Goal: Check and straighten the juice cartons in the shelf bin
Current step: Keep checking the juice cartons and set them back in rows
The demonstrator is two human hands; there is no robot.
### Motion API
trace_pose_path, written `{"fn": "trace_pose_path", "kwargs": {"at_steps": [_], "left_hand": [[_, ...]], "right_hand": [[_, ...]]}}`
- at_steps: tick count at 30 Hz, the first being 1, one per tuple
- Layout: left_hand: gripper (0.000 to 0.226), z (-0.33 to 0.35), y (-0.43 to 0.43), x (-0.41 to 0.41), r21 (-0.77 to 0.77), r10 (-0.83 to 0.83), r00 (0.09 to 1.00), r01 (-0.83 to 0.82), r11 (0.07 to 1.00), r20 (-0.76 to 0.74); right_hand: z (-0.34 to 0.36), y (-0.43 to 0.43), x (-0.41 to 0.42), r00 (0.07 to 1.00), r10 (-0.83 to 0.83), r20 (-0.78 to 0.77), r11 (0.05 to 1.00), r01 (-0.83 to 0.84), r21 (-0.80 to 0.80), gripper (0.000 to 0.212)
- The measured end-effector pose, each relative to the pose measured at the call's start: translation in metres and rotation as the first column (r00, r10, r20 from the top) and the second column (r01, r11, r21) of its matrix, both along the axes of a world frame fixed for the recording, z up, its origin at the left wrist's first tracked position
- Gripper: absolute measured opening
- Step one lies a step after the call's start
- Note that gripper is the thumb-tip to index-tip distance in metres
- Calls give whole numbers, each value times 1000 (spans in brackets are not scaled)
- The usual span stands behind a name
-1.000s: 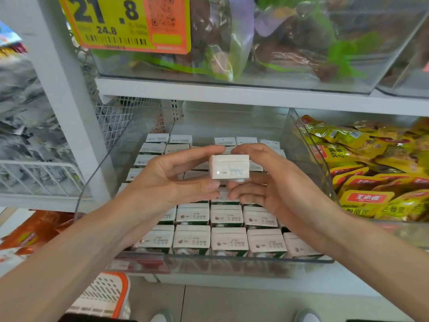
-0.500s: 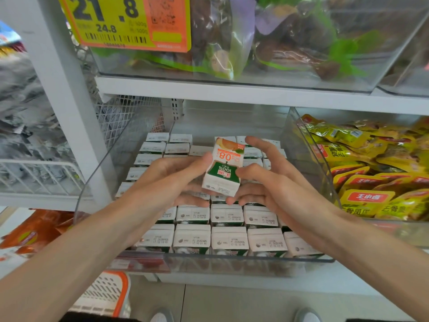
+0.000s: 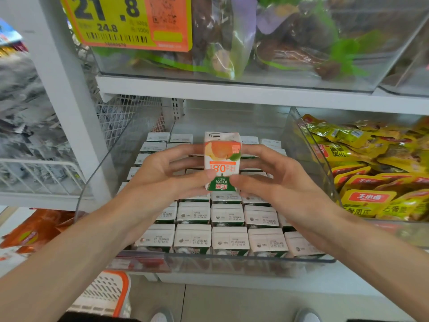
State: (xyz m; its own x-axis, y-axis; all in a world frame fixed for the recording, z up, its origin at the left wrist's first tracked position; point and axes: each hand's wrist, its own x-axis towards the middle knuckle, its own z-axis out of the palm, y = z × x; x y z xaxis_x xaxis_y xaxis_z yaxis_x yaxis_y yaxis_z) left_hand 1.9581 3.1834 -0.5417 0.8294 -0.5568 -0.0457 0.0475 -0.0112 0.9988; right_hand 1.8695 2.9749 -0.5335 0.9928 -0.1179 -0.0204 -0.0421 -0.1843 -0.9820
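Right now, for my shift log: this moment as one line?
left hand, right hand: hold juice carton | carton: over shelf bin, print upside down

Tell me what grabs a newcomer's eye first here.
Centre frame, a small orange-and-green juice carton is held up, print upside down, between the left hand and right hand. Beneath it, rows of white carton tops fill the clear shelf bin. A big yellow price tag hangs top left, and yellow snack packs pile up on the right.
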Motion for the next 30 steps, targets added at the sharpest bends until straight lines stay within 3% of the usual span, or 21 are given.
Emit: {"fn": "trace_pose_path", "kwargs": {"at_steps": [6, 11, 17, 21, 25, 30], "left_hand": [[46, -3, 2, 1, -27, 3, 1000, -2, 1000, 27], [47, -3, 2, 2, -35, 32, 999, -31, 999, 33], [40, 1, 1, 1, -50, 21, 1000, -21, 999, -2], [43, 5, -2, -1, -115, 2, 998, -9, 993, -61], [29, 7, -4, -1, -112, 3, 996, -13, 994, -88], [62, 2, -3, -1, 68, 58, 998, -57, 996, -25]], "right_hand": [[-5, -2, 3, 991, -62, 118, 994, 71, -79, 48], [-3, 2, 2, 998, 53, 25, 989, -56, 138, 45], [9, 6, 2, 995, 93, -48, 937, -72, 341, 29], [9, 10, 0, 995, 87, -39, 954, -73, 289, 32], [5, 9, 0, 999, 35, 12, 980, -37, 196, 23], [0, 9, 1, 990, -79, 115, 996, 74, 49, 58]]}}
